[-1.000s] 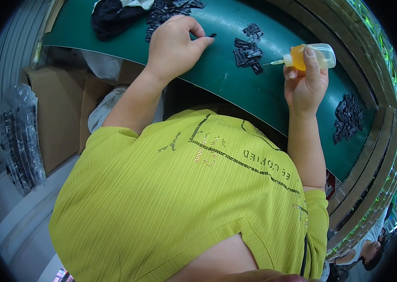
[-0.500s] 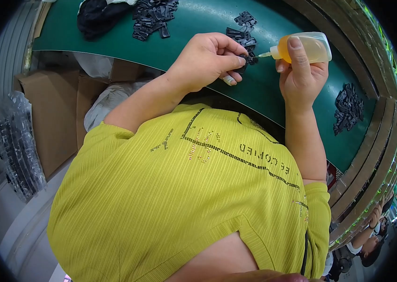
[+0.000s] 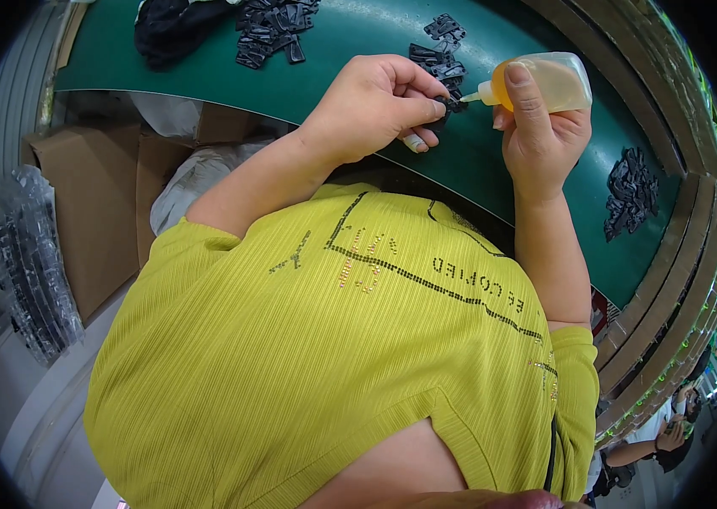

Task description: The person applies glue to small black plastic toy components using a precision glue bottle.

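Observation:
My left hand point(image 3: 379, 102) pinches a small black plastic part point(image 3: 447, 105) between thumb and fingers, just above the green table point(image 3: 477, 165). My right hand point(image 3: 545, 136) grips a small clear squeeze bottle point(image 3: 549, 81) with orange liquid, held sideways. Its white nozzle points left and touches the black part. A small group of black parts point(image 3: 439, 51) lies on the table right behind my hands.
A larger pile of black parts point(image 3: 273, 25) and a dark bundle point(image 3: 172, 34) lie at the far left of the table, another pile of parts point(image 3: 630, 191) at the right. Cardboard boxes point(image 3: 95, 212) and bagged parts point(image 3: 32, 263) stand below on the left. Another person point(image 3: 655, 441) is at lower right.
My left hand came from the far pile toward my right hand, carrying a black part. The bottle's nozzle now meets that part.

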### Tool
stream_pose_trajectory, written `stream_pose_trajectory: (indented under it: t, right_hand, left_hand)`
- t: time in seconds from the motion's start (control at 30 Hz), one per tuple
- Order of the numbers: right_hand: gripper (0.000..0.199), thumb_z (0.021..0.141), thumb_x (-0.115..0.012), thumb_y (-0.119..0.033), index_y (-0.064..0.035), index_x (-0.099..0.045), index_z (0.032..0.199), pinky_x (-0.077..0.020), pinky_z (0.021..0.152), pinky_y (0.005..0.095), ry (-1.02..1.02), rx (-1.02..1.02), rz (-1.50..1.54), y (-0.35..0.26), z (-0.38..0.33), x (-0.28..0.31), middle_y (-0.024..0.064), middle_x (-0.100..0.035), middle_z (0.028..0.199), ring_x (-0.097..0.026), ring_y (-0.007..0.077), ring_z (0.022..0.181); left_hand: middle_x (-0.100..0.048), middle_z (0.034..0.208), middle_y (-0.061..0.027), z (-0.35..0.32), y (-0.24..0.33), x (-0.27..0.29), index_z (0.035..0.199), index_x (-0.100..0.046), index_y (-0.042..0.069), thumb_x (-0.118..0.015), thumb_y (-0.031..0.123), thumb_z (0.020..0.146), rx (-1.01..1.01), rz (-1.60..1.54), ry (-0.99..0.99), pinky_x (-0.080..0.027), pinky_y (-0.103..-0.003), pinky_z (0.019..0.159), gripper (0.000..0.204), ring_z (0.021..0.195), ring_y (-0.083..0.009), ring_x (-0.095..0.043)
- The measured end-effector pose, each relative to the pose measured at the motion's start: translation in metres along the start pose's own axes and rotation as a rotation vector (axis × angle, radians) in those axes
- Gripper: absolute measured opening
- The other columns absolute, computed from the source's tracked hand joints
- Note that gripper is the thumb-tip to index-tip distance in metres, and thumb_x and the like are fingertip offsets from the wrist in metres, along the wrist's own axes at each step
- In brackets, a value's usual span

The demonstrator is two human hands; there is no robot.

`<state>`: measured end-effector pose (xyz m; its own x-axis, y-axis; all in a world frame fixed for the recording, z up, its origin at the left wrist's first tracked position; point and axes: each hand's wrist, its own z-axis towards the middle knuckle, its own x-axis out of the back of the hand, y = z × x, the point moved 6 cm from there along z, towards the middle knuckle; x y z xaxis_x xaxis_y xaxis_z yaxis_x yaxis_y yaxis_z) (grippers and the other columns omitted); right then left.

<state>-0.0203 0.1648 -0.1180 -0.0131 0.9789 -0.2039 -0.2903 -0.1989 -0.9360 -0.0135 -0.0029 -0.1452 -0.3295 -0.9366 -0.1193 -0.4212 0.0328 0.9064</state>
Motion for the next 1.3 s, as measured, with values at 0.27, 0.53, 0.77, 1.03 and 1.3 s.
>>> stream_pose_trajectory:
  t: [0.27,0.53,0.77,1.03,1.3]
  right_hand:
    - [0.017,0.084,-0.070,-0.015,-0.0029,-0.062,0.094,-0.0425,0.047,0.0178,0.041,0.030,-0.037,-0.004,0.000,0.002,0.0059,-0.065,0.082,-0.057,0.0082,0.058]
    - [0.017,0.084,-0.069,-0.013,-0.0029,-0.061,0.095,-0.0425,0.046,0.0179,0.045,-0.036,0.164,-0.002,-0.001,0.002,0.0069,-0.064,0.082,-0.057,0.0085,0.058]
    - [0.017,0.083,-0.070,-0.013,-0.0026,-0.061,0.094,-0.0420,0.046,0.0175,-0.082,-0.102,0.066,-0.002,-0.007,-0.011,0.0069,-0.064,0.082,-0.057,0.0087,0.058]
    - [0.015,0.083,-0.070,-0.011,-0.0018,-0.062,0.092,-0.0412,0.045,0.0172,-0.069,-0.065,0.048,-0.001,-0.009,-0.013,0.0067,-0.065,0.082,-0.056,0.0083,0.056]
    - [0.017,0.082,-0.070,-0.011,-0.0010,-0.061,0.093,-0.0410,0.044,0.0177,-0.074,-0.017,-0.040,-0.003,-0.006,-0.015,0.0065,-0.064,0.080,-0.056,0.0074,0.055]
  left_hand:
    - [-0.067,0.082,-0.0111,-0.001,0.000,0.000,0.100,-0.063,-0.004,-0.064,0.003,0.084,-0.003,0.003,0.006,-0.055,-0.022,0.057,0.017,0.064,-0.0157,-0.067]
    - [-0.066,0.083,-0.0119,0.001,-0.002,0.002,0.101,-0.062,-0.005,-0.064,0.004,0.084,-0.002,-0.046,0.020,-0.054,-0.023,0.055,0.019,0.065,-0.0175,-0.067]
    - [-0.066,0.084,-0.0124,0.000,-0.001,0.002,0.100,-0.062,-0.005,-0.064,0.005,0.085,0.003,-0.046,0.029,-0.054,-0.023,0.055,0.019,0.064,-0.0176,-0.067]
    - [-0.066,0.085,-0.0126,0.000,0.000,0.001,0.100,-0.062,-0.005,-0.064,0.006,0.085,0.013,-0.018,0.029,-0.055,-0.023,0.055,0.019,0.065,-0.0174,-0.067]
    - [-0.066,0.085,-0.0124,0.002,0.000,0.003,0.100,-0.062,-0.005,-0.064,0.005,0.085,-0.001,-0.035,0.027,-0.055,-0.023,0.055,0.018,0.065,-0.0175,-0.067]
